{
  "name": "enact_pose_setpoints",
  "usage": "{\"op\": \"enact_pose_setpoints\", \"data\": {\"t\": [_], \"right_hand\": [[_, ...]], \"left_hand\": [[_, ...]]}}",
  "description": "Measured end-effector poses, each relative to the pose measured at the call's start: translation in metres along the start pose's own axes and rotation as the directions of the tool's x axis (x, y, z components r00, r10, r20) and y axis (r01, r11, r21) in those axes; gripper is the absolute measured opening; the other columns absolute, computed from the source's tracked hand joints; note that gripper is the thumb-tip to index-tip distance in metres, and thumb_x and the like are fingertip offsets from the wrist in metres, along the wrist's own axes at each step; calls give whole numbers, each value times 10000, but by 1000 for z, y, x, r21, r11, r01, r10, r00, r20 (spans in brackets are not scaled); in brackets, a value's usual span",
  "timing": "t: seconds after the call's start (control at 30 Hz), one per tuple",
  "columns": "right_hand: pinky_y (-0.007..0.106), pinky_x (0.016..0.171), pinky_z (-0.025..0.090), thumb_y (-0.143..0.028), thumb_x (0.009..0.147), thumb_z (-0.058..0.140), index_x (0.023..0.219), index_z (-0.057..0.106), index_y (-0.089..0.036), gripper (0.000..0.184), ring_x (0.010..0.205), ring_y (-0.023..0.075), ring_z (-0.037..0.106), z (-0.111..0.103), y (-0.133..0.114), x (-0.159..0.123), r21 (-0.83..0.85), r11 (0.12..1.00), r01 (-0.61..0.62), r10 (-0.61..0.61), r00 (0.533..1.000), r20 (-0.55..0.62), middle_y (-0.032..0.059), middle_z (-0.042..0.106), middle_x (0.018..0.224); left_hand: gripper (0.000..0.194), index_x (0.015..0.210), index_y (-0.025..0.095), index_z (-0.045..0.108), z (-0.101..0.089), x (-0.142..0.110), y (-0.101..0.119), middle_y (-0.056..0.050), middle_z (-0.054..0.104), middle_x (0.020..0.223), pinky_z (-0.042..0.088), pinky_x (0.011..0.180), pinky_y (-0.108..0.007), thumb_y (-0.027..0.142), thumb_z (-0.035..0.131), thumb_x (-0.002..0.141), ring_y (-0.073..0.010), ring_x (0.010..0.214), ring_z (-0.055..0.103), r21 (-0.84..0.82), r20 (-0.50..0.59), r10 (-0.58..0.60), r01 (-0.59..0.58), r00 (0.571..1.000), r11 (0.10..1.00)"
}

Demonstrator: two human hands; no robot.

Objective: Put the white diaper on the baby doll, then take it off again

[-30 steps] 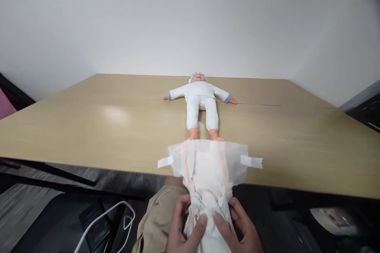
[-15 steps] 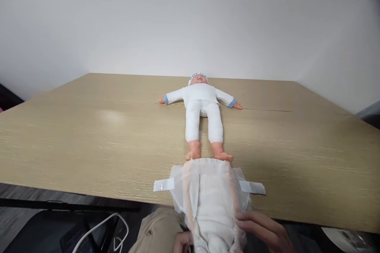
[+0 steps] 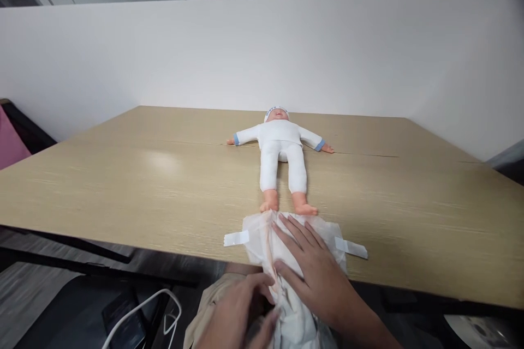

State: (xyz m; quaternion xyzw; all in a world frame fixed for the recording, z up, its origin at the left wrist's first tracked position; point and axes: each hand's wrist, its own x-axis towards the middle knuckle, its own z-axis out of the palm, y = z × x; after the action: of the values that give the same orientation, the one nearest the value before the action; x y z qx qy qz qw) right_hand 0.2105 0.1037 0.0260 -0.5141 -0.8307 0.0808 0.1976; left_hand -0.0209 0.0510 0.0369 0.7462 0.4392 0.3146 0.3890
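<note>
An unfolded white disposable diaper [image 3: 258, 237] hangs over the table's front edge, its two side tapes spread outward. My right hand [image 3: 309, 267] lies flat on its inner face, fingers stretched toward the far end. At the diaper's left edge, my left hand [image 3: 241, 308] has curled fingers with the thumb below, gripping the edge; part of the contact is hidden. Just beyond the diaper, a baby doll [image 3: 280, 133] in white clothes with blue cuffs and a printed cap lies on its back. Its arms are spread and its feet touch or nearly touch the diaper's far edge.
The wooden table [image 3: 184, 191] ends against a white partition [image 3: 262, 54]. Below on the left are a black chair [image 3: 69, 305] and a white cable [image 3: 139, 308]. A pink thing [image 3: 12, 139] shows at the far left.
My right hand has moved from the diaper's right edge onto its middle and flattened there. My left hand has come up along the left edge. The head view has tilted up.
</note>
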Motion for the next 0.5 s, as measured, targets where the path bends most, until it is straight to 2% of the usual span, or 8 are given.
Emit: {"op": "enact_pose_setpoints", "data": {"t": [0.03, 0.1, 0.17, 0.2, 0.3, 0.37, 0.43, 0.5], "right_hand": [[586, 1350, 344, -455, 1100, 545, 1723, 341, -346, 665, 1665, 278, 318, -1, 1, 0, -5, 1000, 1, -1, 1000, 6, 12, 348, 1793], [578, 1357, 332, -479, 1109, 527, 1728, 329, -346, 664, 1671, 269, 302, -3, 1, 2, -16, 1000, 6, -5, 1000, 19, 7, 331, 1800], [578, 1355, 335, -500, 1114, 512, 1726, 334, -339, 658, 1673, 266, 298, -5, 0, 4, -27, 1000, 11, -10, 999, 35, 11, 330, 1800], [579, 1353, 338, -505, 1115, 509, 1724, 340, -335, 655, 1672, 266, 299, -6, 0, 4, -31, 999, 13, -11, 999, 40, 14, 333, 1799], [577, 1352, 337, -482, 1109, 520, 1725, 339, -320, 662, 1668, 269, 310, -7, -2, 6, -38, 999, 22, -21, 999, 34, 28, 350, 1793], [578, 1354, 333, -444, 1102, 528, 1732, 322, -310, 676, 1664, 269, 318, -7, -2, 7, -45, 998, 33, -32, 999, 24, 35, 355, 1790], [575, 1350, 341, -419, 1094, 536, 1736, 314, -302, 689, 1661, 272, 325, -7, -2, 7, -53, 998, 42, -42, 999, 12, 38, 360, 1788], [566, 1343, 360, -417, 1083, 552, 1735, 321, -302, 701, 1657, 277, 331, -7, -1, 8, -58, 997, 42, -42, 999, -1, 36, 364, 1787]], "left_hand": [[133, 1184, 271, 622, -16, 11, 6, -34, 757, 1047, 503, 876, -356, 275, 579, 1058, -206, 927, 679, 132, 61, 79, -86, 995, 988], [104, 1057, 237, 642, -45, 40, 15, -8, 737, 917, 462, 871, -368, 238, 539, 1069, -185, 828, 647, 317, 68, 214, -225, 974, 921], [133, 1074, 219, 645, -66, 75, 17, -22, 738, 947, 451, 890, -384, 223, 512, 1076, -202, 876, 659, 453, 46, 318, -303, 947, 838], [154, 1150, 216, 649, -72, 95, 15, -52, 751, 1063, 453, 926, -403, 218, 516, 1073, -233, 990, 673, 536, 44, 345, -314, 937, 784], [526, 1496, 235, 543, -79, 157, 2, -145, 595, 1536, 455, 1055, -451, 105, 566, 986, -324, 1377, 564, 735, 105, 369, -322, 923, 597], [790, 1629, 258, 419, -75, 194, -6, -175, 427, 1696, 449, 1113, -462, 65, 644, 896, -351, 1493, 477, 776, 254, 365, -414, 896, 475], [1051, 1697, 285, 317, -70, 224, -10, -178, 296, 1777, 416, 1180, -476, 39, 745, 769, -371, 1569, 397, 758, 419, 353, -536, 836, 371], [1183, 1708, 327, 305, -65, 244, -10, -148, 233, 1815, 370, 1237, -485, 17, 794, 677, -372, 1608, 348, 706, 559, 337, -648, 757, 284]]}}
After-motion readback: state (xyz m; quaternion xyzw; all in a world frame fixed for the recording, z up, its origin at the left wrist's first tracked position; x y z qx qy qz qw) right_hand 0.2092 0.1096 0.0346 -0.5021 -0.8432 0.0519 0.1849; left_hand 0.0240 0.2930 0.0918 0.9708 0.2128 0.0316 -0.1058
